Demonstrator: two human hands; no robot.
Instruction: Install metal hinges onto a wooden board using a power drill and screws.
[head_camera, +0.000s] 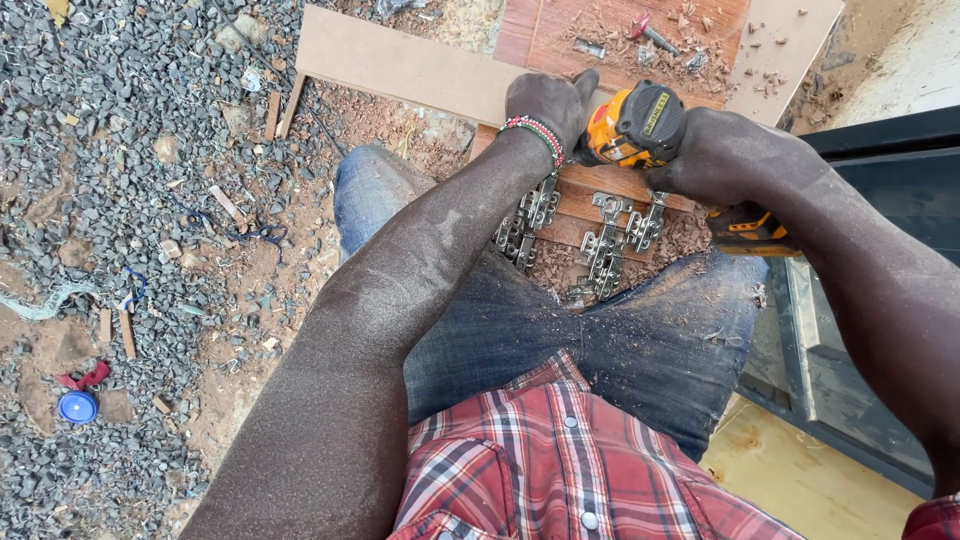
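Observation:
My right hand (722, 152) grips a yellow and black cordless drill (634, 124), which points left over a reddish-brown wooden board (585, 190). My left hand (548, 100), with a beaded bracelet at the wrist, rests on the board by the drill's nose. Whether its fingers hold anything is hidden behind the hand. Several metal cabinet hinges (600, 240) lie in a row on the board's near edge, just above my knees in blue jeans.
A pale fibreboard panel (400, 62) lies across the far side. Wood shavings and a drill bit (655, 36) sit on a farther board. Gravel with wood scraps and a blue cap (77, 406) covers the left. A dark frame (880, 150) stands on the right.

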